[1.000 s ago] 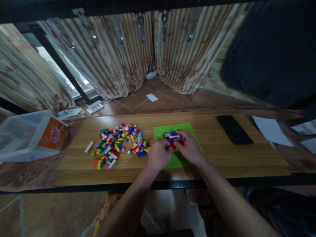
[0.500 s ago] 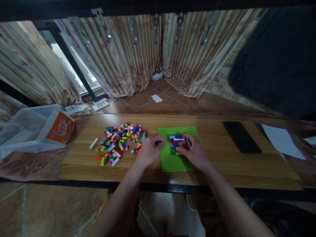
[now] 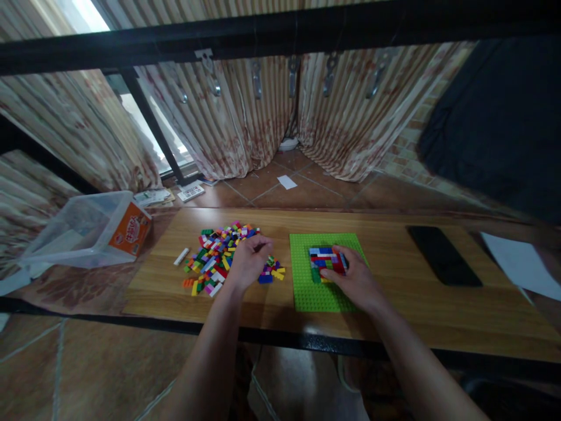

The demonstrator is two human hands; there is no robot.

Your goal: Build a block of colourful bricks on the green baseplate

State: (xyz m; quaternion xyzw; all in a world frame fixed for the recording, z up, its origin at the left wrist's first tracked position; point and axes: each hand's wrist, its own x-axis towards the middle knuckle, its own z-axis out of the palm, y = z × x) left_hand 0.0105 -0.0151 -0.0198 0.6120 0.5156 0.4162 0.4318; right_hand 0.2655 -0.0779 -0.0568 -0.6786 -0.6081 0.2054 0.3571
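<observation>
right hand (image 3: 356, 280), fingers pinching the multicoloured plastic-brick block (image 3: 321, 261) on the green studded baseplate (image 3: 307, 299): too hard a squeeze could pop pieces loose! left hand (image 3: 248, 264) over the colourful loose plastic bricks (image 3: 210, 257), fingers curled, grip impossible to tell; careless sweeping might scatter them.

lime-green baseplate (image 3: 307, 298); brick block (image 3: 323, 258) in red, blue, green; multicoloured loose bricks (image 3: 213, 262); striped curtains (image 3: 245, 123).

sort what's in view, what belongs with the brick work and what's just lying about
In use:
green studded baseplate;
multicoloured plastic-brick build, held by the right hand;
loose multicoloured plastic bricks, nearest the left hand.

Lying about:
flat black rectangular device;
white paper sheet at right;
perhaps the clear plastic box with orange label.
</observation>
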